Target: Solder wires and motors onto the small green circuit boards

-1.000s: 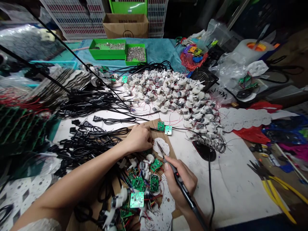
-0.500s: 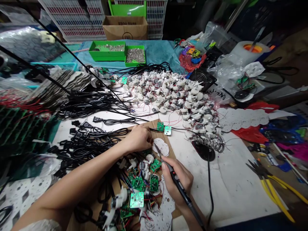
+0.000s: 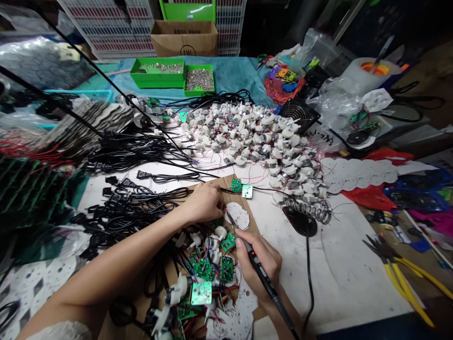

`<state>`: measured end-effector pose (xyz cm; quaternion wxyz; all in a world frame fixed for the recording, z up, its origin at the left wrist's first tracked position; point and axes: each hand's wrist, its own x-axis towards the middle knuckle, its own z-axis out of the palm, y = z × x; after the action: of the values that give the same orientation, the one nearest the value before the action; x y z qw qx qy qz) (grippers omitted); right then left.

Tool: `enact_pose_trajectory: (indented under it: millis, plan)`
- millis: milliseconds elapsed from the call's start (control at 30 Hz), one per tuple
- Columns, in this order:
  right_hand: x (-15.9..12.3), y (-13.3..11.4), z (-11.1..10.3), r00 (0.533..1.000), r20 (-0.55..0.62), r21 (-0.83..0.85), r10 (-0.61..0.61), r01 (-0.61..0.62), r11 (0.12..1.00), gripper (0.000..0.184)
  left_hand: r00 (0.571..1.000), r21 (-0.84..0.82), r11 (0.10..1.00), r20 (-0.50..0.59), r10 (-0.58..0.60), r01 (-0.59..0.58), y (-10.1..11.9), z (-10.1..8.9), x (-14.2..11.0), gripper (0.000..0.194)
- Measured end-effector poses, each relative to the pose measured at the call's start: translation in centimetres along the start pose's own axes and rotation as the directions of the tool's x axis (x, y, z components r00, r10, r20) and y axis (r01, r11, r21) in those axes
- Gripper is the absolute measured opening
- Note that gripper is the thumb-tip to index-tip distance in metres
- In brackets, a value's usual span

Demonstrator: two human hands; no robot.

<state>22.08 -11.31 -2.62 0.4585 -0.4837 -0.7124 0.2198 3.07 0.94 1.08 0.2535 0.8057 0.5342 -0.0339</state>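
My right hand (image 3: 259, 262) is closed round a black soldering iron (image 3: 264, 278), whose tip points up-left toward my left hand. My left hand (image 3: 204, 203) rests on a brown cardboard sheet (image 3: 231, 180) with its fingers curled over something small I cannot make out, beside a white perforated disc (image 3: 239, 216). Two small green circuit boards (image 3: 241, 188) lie just beyond my left fingers. Below both hands sits a cluster of green circuit boards (image 3: 208, 269) wired to white motors.
A large heap of white motors (image 3: 255, 137) with red wires fills the middle. Black power cords (image 3: 130, 203) lie tangled at left. A coiled iron stand (image 3: 307, 212) is right of my hands. Yellow-handled cutters (image 3: 403, 274) lie far right. Green trays of metal parts (image 3: 173, 75) sit at the back.
My right hand has slid the soldering iron up and left, bringing its tip close to my left fingers. My left hand has stayed in place.
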Motion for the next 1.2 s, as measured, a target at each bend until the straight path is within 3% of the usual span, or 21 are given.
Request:
enact_pose_trajectory:
  millis: [167,533,933,1200]
  plan:
    - [-0.09,0.28,0.10,0.999,0.021,-0.010,-0.044,0.044,0.999,0.021,1.000,0.012,1.000,0.010,-0.011,0.011,0.11,-0.07,0.02,0.014]
    - [-0.37,0.01,-0.16,1.000,-0.005,0.047,0.006,-0.005,0.999,0.023,1.000,0.046,0.999,0.025,-0.016,0.015,0.32,-0.34,0.08,0.013]
    - [-0.40,0.35,0.08,0.997,0.013,-0.022,-0.071,0.071,0.997,0.021,0.999,0.056,0.998,0.022,-0.029,0.028,0.44,-0.27,0.11,0.012]
    - [0.05,-0.19,-0.73,0.997,-0.054,0.069,0.060,-0.057,0.996,0.022,1.000,0.028,1.000,0.019,-0.012,0.011,0.42,-0.34,0.02,0.012]
